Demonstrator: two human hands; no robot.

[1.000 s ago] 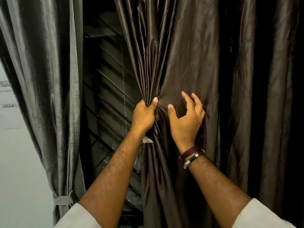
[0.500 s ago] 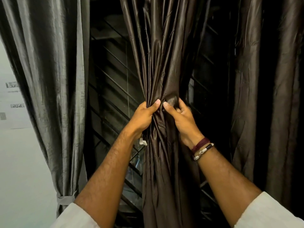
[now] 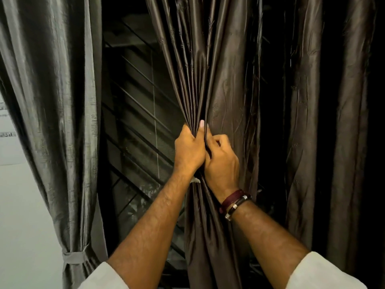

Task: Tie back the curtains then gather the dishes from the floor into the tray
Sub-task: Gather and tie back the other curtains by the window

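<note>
A dark brown satin curtain (image 3: 220, 76) hangs in front of me, bunched into folds at its middle. My left hand (image 3: 188, 151) grips the gathered folds from the left, thumb up. My right hand (image 3: 221, 163) is closed on the same bunch from the right, pressed against my left hand. A small pale tab (image 3: 195, 180) shows below my left wrist. A grey curtain (image 3: 54, 101) at the left is held by a grey tie-back (image 3: 73, 257) low down. No dishes or tray are in view.
A dark window with slanted metal bars (image 3: 137, 126) shows between the two curtains. Another dark curtain panel (image 3: 333, 122) hangs at the right. A pale wall (image 3: 18, 215) with paper notices lies at the far left.
My right hand went from spread open on the fabric to closed on the gathered folds beside my left hand. The curtain has been bunched narrower, uncovering dark window on its right.
</note>
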